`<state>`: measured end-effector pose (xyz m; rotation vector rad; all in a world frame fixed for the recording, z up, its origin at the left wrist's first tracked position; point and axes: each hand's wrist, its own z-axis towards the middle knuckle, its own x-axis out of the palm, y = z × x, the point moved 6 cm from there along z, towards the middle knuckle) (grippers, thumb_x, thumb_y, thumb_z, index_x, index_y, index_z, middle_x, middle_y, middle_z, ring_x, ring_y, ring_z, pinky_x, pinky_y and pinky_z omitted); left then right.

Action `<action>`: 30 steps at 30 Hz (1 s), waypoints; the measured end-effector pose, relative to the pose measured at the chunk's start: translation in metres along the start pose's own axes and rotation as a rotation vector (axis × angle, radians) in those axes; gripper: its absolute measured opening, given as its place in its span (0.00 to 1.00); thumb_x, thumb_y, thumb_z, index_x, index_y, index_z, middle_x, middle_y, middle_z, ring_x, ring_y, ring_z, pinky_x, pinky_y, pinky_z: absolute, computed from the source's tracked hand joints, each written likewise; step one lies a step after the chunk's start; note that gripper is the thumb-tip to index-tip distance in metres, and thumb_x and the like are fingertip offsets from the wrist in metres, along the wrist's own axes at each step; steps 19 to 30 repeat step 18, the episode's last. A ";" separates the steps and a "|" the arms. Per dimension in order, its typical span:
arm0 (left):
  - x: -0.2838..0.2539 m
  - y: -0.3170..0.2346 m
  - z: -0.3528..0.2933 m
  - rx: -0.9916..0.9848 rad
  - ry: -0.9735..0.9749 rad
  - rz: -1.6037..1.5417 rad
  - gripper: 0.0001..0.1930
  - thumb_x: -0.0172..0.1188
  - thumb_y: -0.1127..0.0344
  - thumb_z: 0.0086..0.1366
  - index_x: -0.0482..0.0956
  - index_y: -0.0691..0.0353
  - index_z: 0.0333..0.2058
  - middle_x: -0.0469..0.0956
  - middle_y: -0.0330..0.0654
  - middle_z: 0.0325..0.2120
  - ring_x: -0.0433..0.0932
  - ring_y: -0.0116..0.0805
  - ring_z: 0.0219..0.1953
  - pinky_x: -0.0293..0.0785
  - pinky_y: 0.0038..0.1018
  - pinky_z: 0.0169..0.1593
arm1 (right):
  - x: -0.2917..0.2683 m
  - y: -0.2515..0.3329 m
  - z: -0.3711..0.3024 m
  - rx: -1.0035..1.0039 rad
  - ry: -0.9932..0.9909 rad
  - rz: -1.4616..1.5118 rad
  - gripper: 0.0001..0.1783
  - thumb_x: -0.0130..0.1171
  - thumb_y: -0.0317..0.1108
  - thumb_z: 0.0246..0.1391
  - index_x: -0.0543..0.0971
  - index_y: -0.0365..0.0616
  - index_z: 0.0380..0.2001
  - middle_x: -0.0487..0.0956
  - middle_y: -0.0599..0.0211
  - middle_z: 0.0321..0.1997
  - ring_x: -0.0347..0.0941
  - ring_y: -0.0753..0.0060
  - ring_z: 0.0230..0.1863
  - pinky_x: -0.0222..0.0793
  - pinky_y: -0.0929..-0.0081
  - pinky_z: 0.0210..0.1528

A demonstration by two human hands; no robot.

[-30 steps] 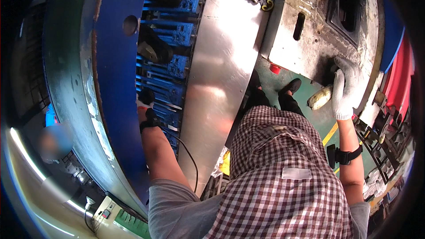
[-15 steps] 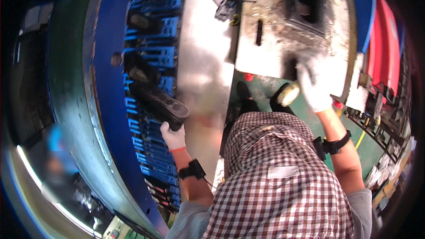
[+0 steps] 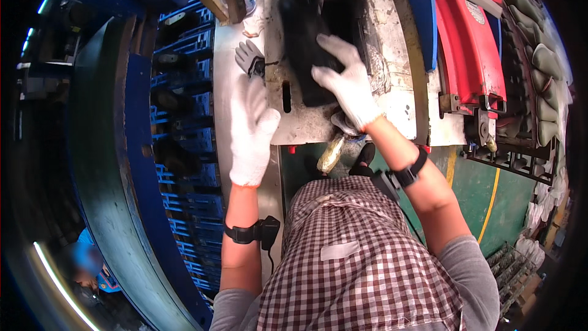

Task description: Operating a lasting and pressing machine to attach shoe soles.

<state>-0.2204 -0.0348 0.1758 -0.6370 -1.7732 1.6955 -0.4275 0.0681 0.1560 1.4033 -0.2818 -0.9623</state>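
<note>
My left hand (image 3: pixel 250 135), in a white glove, is raised over the metal strip between the blue rack and the worktable. It is open and holds nothing, its fingers stretched forward. My right hand (image 3: pixel 349 83), also white-gloved, hovers over the worktable (image 3: pixel 389 113) with thumb and fingers apart. Just beyond its fingertips is a long black thing (image 3: pixel 297 49), smeared by motion; its kind and whether my fingers touch it cannot be made out. It overlaps a dark opening in the tabletop. A grey glove (image 3: pixel 249 56) lies left of it.
The blue rack (image 3: pixel 205 208) at the left carries several dark shoes. A yellowish wrapped thing (image 3: pixel 331 154) is at the table's near edge. Red machine arm (image 3: pixel 468 49) and a rack of grey shoe-like pieces (image 3: pixel 544 86) are at the right. Another person (image 3: pixel 92 263) is at the far lower left.
My left hand has left the black shoe it held at the blue rack and moved forward and right. My right hand has moved left and forward. The whole view has shifted.
</note>
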 end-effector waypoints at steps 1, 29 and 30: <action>0.005 -0.019 0.009 0.073 -0.034 0.041 0.48 0.67 0.57 0.69 0.47 0.64 0.77 0.58 0.61 0.74 0.61 0.53 0.74 0.56 0.45 0.77 | -0.007 -0.010 0.016 0.002 -0.103 -0.154 0.38 0.73 0.43 0.46 0.80 0.48 0.63 0.70 0.46 0.71 0.66 0.45 0.72 0.62 0.57 0.75; 0.109 -0.247 0.129 0.282 0.061 0.895 0.40 0.70 0.54 0.63 0.66 0.50 0.72 0.68 0.51 0.70 0.68 0.57 0.70 0.60 0.46 0.76 | -0.006 -0.057 0.074 0.141 -0.029 -0.872 0.42 0.68 0.62 0.52 0.74 0.66 0.69 0.65 0.53 0.76 0.73 0.37 0.62 0.73 0.52 0.63; 0.109 -0.247 0.129 0.282 0.061 0.895 0.40 0.70 0.54 0.63 0.66 0.50 0.72 0.68 0.51 0.70 0.68 0.57 0.70 0.60 0.46 0.76 | -0.006 -0.057 0.074 0.141 -0.029 -0.872 0.42 0.68 0.62 0.52 0.74 0.66 0.69 0.65 0.53 0.76 0.73 0.37 0.62 0.73 0.52 0.63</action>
